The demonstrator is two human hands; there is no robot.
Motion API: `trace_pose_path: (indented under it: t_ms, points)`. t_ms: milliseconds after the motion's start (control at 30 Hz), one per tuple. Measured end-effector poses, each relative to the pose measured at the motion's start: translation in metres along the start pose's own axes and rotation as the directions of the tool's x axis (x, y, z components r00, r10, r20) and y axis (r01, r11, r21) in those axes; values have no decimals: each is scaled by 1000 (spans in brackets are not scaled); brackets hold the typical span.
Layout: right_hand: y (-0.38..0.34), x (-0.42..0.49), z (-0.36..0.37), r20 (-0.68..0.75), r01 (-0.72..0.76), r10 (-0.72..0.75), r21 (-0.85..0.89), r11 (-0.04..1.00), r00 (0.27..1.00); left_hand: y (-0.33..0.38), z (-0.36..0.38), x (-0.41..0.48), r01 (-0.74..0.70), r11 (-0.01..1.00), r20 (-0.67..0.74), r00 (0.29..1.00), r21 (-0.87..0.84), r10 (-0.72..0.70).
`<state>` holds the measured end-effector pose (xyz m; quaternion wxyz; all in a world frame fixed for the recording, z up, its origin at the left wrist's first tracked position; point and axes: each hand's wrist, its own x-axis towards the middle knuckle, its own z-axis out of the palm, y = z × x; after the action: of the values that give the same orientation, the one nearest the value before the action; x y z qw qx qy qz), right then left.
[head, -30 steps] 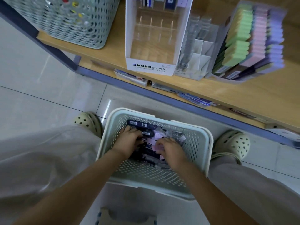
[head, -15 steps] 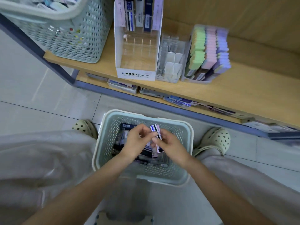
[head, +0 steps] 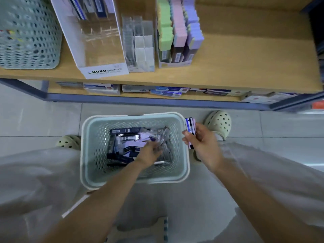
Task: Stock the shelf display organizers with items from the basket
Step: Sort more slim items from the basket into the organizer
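**Q:** Where are your hands?

**A:** My left hand (head: 150,152) is down inside the basket (head: 135,116) on the floor, with its fingers among the loose packs (head: 126,137). They are blurred, so I cannot tell whether they grip anything. My right hand (head: 201,142) is outside the rim, just right of the basket. Its thumb and fingers are curled round a small stack of packs (head: 190,126), which stands upright above the knuckles.

**Q:** And the organizers?

**A:** They are all well beyond my fingertips, up on the wooden shelf (head: 245,67). A white display box (head: 105,71) lies ahead and to the left of my left fingers, with a few dark packs at its far end. A clear organizer (head: 140,50) stands just beside it, straight ahead. A box of pastel pads (head: 175,32) stands beyond my right fingers. A second basket (head: 26,41) sits far to the left of both hands.

**Q:** Anything nearer?

**A:** My pale shoes. One (head: 219,121) is just past my right fingers, and the other (head: 69,142) is left of the basket.
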<state>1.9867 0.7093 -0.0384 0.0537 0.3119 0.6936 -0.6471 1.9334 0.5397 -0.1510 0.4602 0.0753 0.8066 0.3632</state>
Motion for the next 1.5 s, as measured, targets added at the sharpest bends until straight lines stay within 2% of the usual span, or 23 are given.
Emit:
trace_pose_path:
  t_ms: [200,400,500,600,733,867,1033,1167,1300,1400,1500]
  points:
    - [13,7,2,-16,-25,24,-48,999,1000,5,11,17,144,960,-66,989,239,-132]
    - [10,8,5,-42,-55,58,51,997,997,14,2,5,200,937,-24,979,286,-202]
    - [10,1,6,-54,-69,73,74,995,996,10,-9,-13,169,975,-119,981,145,-153]
    - [9,-7,8,-50,-68,68,19,998,996,13,-25,-35,58,996,-263,962,-66,-73]
    - [9,-15,14,-21,-41,39,-143,989,999,34,-42,-59,-65,996,-188,981,-53,54]
    - [1,-16,22,93,-18,41,-242,970,995,62,-52,-72,-132,987,-113,986,-96,121]
    - [-21,-25,29,251,7,45,-200,980,967,86,-60,-84,-202,966,-148,973,-159,179]
    - [-37,-30,29,282,55,15,-239,970,959,92,-60,-91,-213,949,-231,960,-231,159]
    - [-46,-33,32,296,35,41,-248,968,954,95,-59,-101,-198,904,-330,941,-379,68]
    - [-46,-35,36,264,1,72,-265,964,962,100,-53,-111,-166,854,-287,958,-493,20]
    - [-49,-39,40,237,-31,72,-172,985,969,106,-48,-119,-145,829,-230,973,-541,20]
